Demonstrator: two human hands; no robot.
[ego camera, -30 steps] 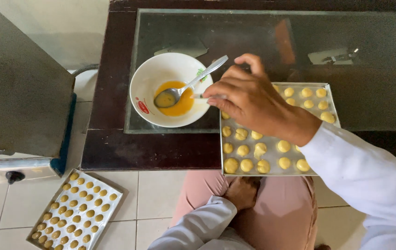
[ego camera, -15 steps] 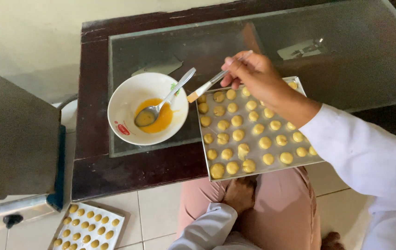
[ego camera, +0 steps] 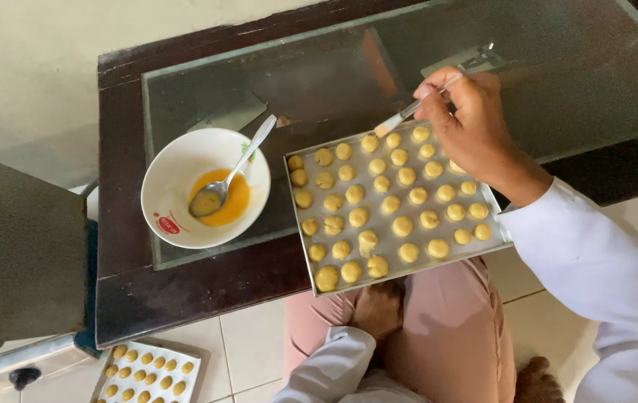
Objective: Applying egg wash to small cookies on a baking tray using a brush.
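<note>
Since the earlier frame, the right hand (ego camera: 476,130) has carried the thin white-handled pastry brush (ego camera: 408,113) from the tray's near-bowl corner to its far edge, and the view has drifted so the bowl sits further left. Its fingers (ego camera: 438,112) are pressed together around the brush handle, pinching it; the pale bristle tip rests at a dough ball in the far row. The left hand (ego camera: 379,310) lies on the lap on pink trousers below the tray, fingers loosely curled, holding nothing.

The flat rectangular metal baking tray (ego camera: 298,216) is dull grey with a low rim and overhangs the near edge of the bench. Rows of small round yellow dough balls (ego camera: 401,198) cover it, matte and slightly lumpy. Just beside it to the left stands a round white ceramic bowl (ego camera: 173,172) holding glossy orange-yellow egg wash, with a shiny metal spoon (ego camera: 233,175) leaning in it, its handle over the rim.

The bench (ego camera: 121,224) is dark brown wood with an inset pane of reflective glass. Below lies a pale tiled floor (ego camera: 252,343), where a second metal tray of dough balls (ego camera: 147,371) rests.
</note>
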